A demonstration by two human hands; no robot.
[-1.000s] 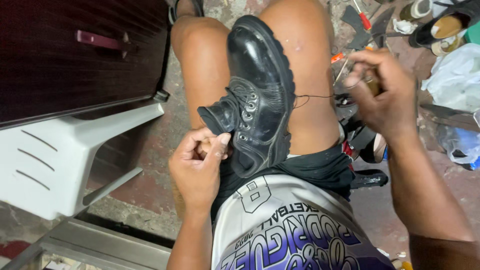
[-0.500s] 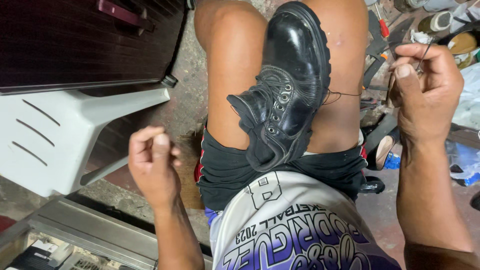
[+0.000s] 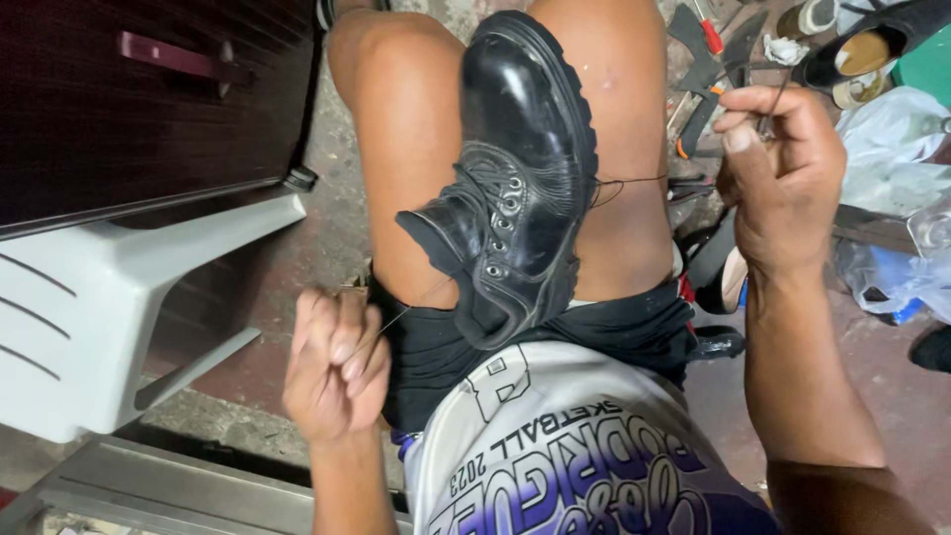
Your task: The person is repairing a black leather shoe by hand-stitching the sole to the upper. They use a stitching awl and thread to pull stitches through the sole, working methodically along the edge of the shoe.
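Observation:
A glossy black lace-up boot (image 3: pixel 520 168) lies clamped between my bare knees, toe pointing away and its tongue folded out toward me. A thin dark thread (image 3: pixel 634 181) runs taut from the boot's right side to my right hand (image 3: pixel 783 178), which pinches it beside my right thigh. My left hand (image 3: pixel 337 362) is closed low on the left, by my black shorts, pinching another thin thread end that leads up toward the boot's opening.
A white plastic chair (image 3: pixel 119 297) stands at the left under a dark wooden cabinet (image 3: pixel 139 109). Pliers and other hand tools (image 3: pixel 708 59), a shoe (image 3: pixel 872 45) and plastic bags (image 3: pixel 906 149) crowd the floor at the right. A metal ledge (image 3: pixel 188 490) runs along the bottom left.
My left hand has left the boot's tongue and pulled down and out to the left with a thread. My right hand has kept the other thread pulled to the right.

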